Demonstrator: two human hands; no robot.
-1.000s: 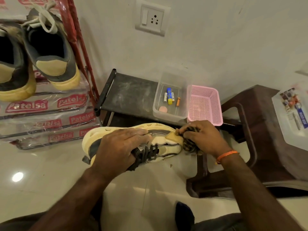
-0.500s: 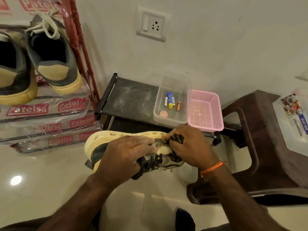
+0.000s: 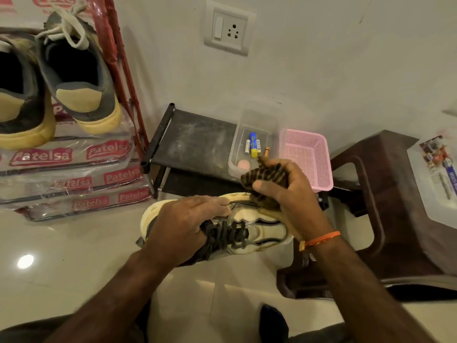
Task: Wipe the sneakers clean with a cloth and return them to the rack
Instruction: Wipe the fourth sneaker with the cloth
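A cream and grey sneaker (image 3: 262,226) with dark laces lies on its side in mid-air above the floor. My left hand (image 3: 183,224) grips it over the laces and heel part. My right hand (image 3: 286,189) holds a bunched brown striped cloth (image 3: 264,177) against the sneaker's toe end, near the sole. Two grey sneakers with yellow soles (image 3: 81,80) stand on the red rack (image 3: 121,78) at the upper left.
A low black shelf (image 3: 193,142) stands by the wall with a clear box of batteries (image 3: 254,144) and a pink basket (image 3: 309,159). A brown plastic stool (image 3: 385,201) on the right carries a clear container (image 3: 435,179). Pale tiled floor lies below.
My right hand has lifted with the cloth from the sneaker's side up to its toe edge, the cloth now showing above the fingers. My left hand keeps its grip on the sneaker.
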